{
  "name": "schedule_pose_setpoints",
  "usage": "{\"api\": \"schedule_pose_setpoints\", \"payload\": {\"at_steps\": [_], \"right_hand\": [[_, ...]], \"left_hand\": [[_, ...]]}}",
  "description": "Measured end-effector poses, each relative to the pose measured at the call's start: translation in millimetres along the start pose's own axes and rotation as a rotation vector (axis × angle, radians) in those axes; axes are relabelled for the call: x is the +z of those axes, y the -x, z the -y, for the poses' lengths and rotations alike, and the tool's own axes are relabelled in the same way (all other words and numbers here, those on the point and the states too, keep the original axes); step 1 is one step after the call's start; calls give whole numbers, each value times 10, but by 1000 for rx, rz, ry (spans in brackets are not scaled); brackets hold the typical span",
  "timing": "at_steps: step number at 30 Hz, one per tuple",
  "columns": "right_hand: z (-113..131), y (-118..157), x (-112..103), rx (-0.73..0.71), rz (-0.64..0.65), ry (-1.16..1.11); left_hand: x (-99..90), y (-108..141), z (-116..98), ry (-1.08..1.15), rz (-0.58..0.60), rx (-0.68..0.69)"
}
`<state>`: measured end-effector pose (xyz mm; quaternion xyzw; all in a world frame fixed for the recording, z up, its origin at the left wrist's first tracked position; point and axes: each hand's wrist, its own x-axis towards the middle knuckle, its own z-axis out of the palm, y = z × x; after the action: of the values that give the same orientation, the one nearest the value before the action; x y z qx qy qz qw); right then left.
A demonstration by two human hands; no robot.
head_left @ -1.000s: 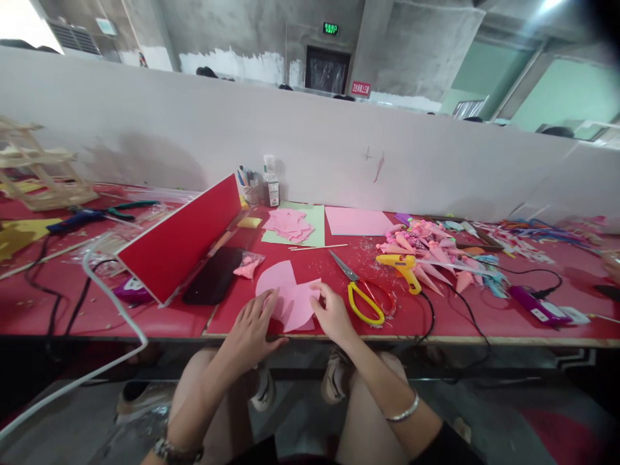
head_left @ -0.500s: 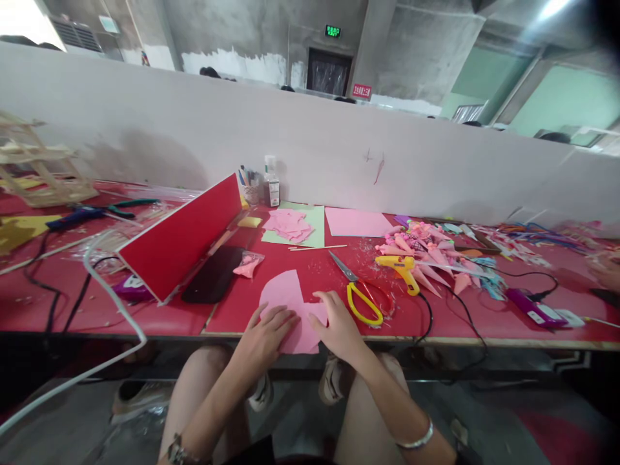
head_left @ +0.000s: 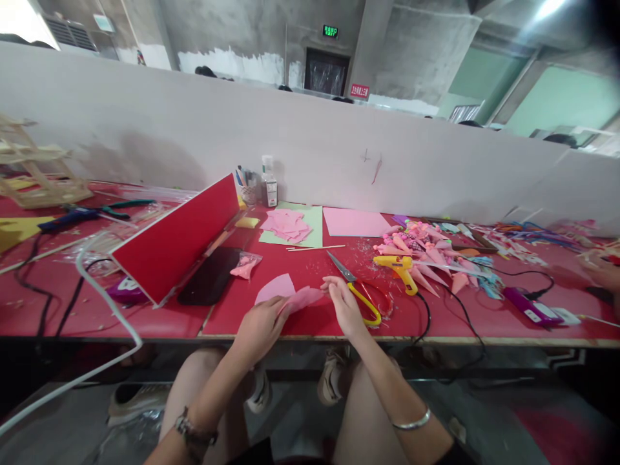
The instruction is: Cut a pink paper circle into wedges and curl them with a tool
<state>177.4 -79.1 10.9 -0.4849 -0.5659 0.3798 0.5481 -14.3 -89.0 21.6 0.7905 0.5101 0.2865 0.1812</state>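
My left hand (head_left: pixel 261 329) grips a piece of pink paper (head_left: pixel 305 297), which is lifted and bent above the table edge. Another pink paper piece (head_left: pixel 276 288) with a curved edge lies flat just behind that hand. My right hand (head_left: pixel 343 306) is at the right end of the held paper. Its fingers are loosely bent and a little apart, with the fingertips close to the paper; whether they touch it is unclear. Scissors (head_left: pixel 365 303) with yellow and red handles lie beside my right hand.
A yellow glue gun (head_left: pixel 398 266) rests before a pile of pink cones (head_left: pixel 426 248). A red board (head_left: pixel 179 242) stands at the left, beside a black phone (head_left: pixel 207 278). Pink scraps (head_left: pixel 285 225) lie on green paper (head_left: pixel 316 226). Another person's hand (head_left: pixel 600 270) shows far right.
The pink paper that lay flat under both hands is now raised and bent in my left hand. My right hand has shifted slightly right, off the paper's face.
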Motion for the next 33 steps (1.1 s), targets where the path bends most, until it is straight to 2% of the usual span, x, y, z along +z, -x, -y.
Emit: {"api": "schedule_pose_setpoints", "payload": {"at_steps": [4, 6, 9, 14, 18, 22, 24, 25, 29, 31, 33], "right_hand": [[-186, -39, 93, 103, -19, -119], [-230, -50, 149, 122, 47, -129], [-192, -57, 206, 100, 187, -54], [-62, -83, 209, 58, 273, 42], [-74, -89, 112, 94, 301, 31], [-107, -66, -95, 138, 238, -43], [-108, -55, -219, 139, 172, -75], [-105, -53, -278, 132, 139, -87], [-72, -53, -441, 79, 45, -118], [-36, -51, -463, 48, 29, -140], [15, -42, -451, 23, 29, -179]], "left_hand": [[48, -96, 50, 164, -100, -129], [74, -120, 48, 246, -157, -202], [100, -140, 16, 353, -205, -285], [48, -173, 14, 431, -302, -389], [-126, -184, 114, 420, -395, -363], [-319, -130, 276, 338, -453, -226], [-360, -76, 371, 305, -419, -129], [-361, -44, 418, 276, -361, -64], [-290, 61, 571, -43, -16, 276], [-253, 77, 606, -199, 73, 349], [-238, 70, 620, -281, 115, 344]]}}
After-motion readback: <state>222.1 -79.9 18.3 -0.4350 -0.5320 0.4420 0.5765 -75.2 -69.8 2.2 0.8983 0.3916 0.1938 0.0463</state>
